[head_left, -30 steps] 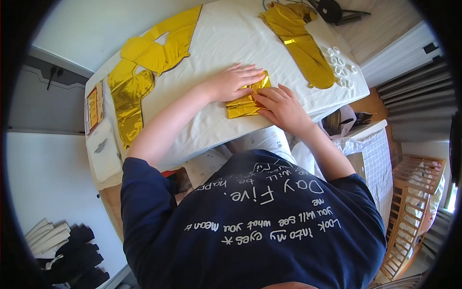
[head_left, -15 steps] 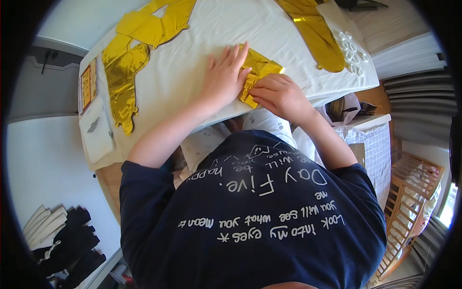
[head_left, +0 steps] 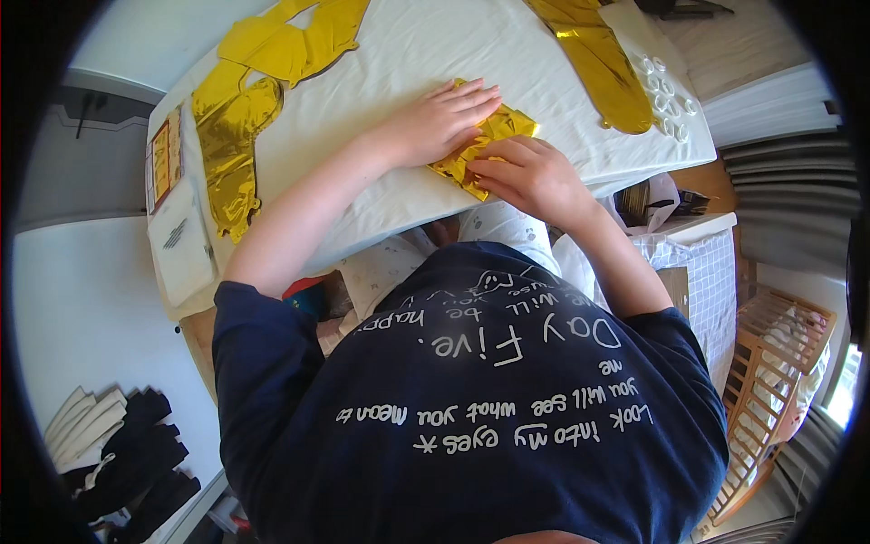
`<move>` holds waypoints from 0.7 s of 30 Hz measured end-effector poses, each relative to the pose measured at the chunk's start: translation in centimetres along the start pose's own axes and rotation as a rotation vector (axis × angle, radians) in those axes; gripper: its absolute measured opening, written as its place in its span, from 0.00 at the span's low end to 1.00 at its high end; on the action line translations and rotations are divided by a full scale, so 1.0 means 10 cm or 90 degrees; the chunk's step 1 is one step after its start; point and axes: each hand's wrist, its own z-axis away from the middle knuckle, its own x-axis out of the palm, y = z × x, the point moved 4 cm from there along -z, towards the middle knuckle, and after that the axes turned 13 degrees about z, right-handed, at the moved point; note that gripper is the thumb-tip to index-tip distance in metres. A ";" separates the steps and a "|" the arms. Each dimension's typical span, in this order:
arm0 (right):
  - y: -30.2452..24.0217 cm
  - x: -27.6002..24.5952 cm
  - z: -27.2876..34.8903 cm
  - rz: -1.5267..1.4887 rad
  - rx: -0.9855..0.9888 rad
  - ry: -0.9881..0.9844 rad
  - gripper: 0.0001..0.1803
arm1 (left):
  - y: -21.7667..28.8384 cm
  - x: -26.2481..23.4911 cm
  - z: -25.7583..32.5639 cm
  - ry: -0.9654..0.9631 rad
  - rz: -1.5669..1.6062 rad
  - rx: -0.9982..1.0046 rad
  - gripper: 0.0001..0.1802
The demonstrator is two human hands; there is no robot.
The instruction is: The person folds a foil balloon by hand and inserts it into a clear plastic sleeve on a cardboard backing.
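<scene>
- One folded gold foil balloon (head_left: 485, 145) is lying near the front edge of the white-covered table (head_left: 399, 54), both hands pressing it.
- Left hand (head_left: 444, 122) is lying flat, fingers spread, pinning its upper part.
- Right hand (head_left: 530, 177) is curling over the lower edge, fingertips creasing foil.
- Step, by my reading: flattening a fold; next move calls for firm, even pressure so the slick foil keeps from springing open.
- Other gold foil balloons (head_left: 245, 136) are lying well apart.
</scene>
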 end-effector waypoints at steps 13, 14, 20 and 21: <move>0.01 0.06 -0.14 0.135 -0.141 0.038 0.14 | 0.02 0.06 0.01 0.061 -0.034 -0.038 0.29; 0.02 0.06 -0.14 0.105 -0.130 0.052 0.13 | 0.01 0.06 0.01 0.054 -0.034 -0.039 0.30; 0.14 0.13 -0.13 -0.033 0.073 -0.023 0.12 | -0.04 0.05 0.03 0.037 0.014 -0.050 0.31; 0.13 0.13 -0.14 -0.031 0.074 -0.023 0.12 | -0.04 0.03 0.01 0.031 0.035 -0.048 0.31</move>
